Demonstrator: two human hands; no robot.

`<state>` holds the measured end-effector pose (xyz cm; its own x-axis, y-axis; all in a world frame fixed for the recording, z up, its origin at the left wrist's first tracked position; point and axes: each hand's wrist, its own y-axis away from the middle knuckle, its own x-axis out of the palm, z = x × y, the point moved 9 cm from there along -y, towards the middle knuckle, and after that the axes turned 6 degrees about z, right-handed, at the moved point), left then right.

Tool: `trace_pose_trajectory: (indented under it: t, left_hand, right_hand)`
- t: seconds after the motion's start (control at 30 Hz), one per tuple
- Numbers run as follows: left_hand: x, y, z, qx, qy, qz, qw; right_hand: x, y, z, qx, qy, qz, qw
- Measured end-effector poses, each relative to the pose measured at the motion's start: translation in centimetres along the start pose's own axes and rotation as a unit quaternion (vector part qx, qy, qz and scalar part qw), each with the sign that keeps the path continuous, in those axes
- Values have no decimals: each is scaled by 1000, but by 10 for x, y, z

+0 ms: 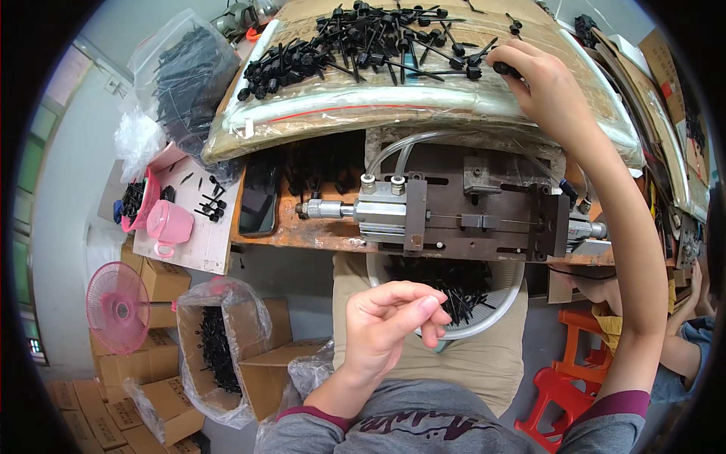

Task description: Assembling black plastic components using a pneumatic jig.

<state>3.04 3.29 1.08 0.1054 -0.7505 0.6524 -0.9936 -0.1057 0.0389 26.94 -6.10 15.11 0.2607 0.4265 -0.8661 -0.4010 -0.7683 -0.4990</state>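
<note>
Part (507,69), black, is held between thumb and fingers of the right hand (547,82), beside the pile of black parts (363,38). Only a short end is exposed, directed leftward; its full long axis is hidden. The left hand (387,321) is held half-curled above the basin (517,291); whether anything is pinched cannot be told.

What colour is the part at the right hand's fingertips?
Black; the part at the right hand shows best in the head view.

Right hand (546,85) pinching black part (507,69), left hand (389,321) near white basket (516,293); metal fixture (454,203) between
</note>
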Motion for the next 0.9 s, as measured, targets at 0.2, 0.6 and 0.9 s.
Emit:
trace_pose_trajectory:
  t: [0.2,0.6,0.9]
  left_hand:
    - [2,3,-4,10,-17,11,1000]
    - [5,8,-9,2,-53,0,999]
    - [4,14,-15,8,-89,23,996]
  right_hand:
    - [4,3,1,1,22,-4,1000]
    - [1,7,1,22,47,-3,999]
    - [-30,83,135,6,-406,-53,912]
